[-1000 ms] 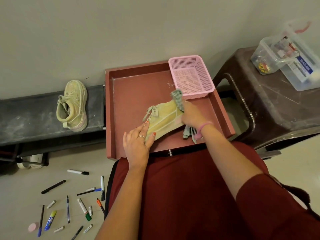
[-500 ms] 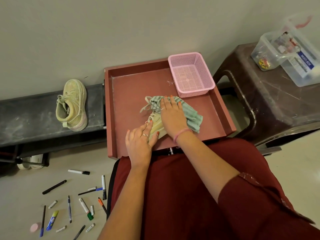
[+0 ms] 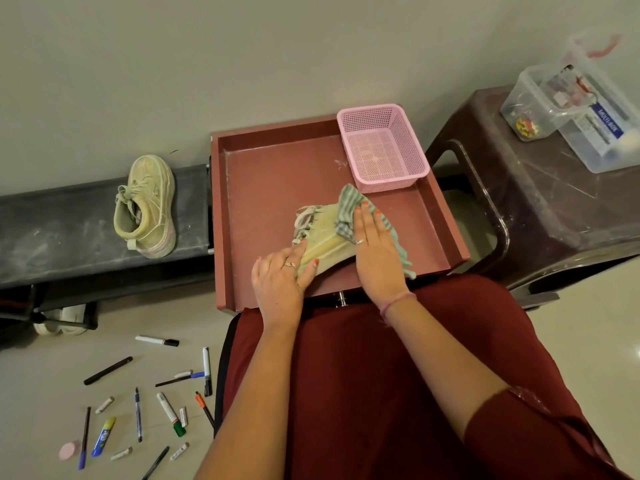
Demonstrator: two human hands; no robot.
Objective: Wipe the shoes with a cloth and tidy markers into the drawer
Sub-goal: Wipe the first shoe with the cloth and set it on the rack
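Head view looks down on the red drawer (image 3: 221, 220), pulled out over the person's lap, its raised walls boxing in both hands. The right hand (image 3: 375, 251) lies flat with fingers straight, pressing the striped cloth (image 3: 346, 211) onto the toe end of a pale shoe (image 3: 323, 235) on the drawer floor. Just left of it, the left hand (image 3: 280, 282) grips the shoe's heel end, thumb curled over the side. Beyond the right hand's fingertips a pink basket (image 3: 384, 147) fills the far right corner, close to the cloth; bare drawer floor stretches away beyond the left hand. Well off to the left of both hands, the second shoe (image 3: 149, 206) sits on a dark bench (image 3: 52, 230), and markers (image 3: 138, 403) lie scattered on the floor below.
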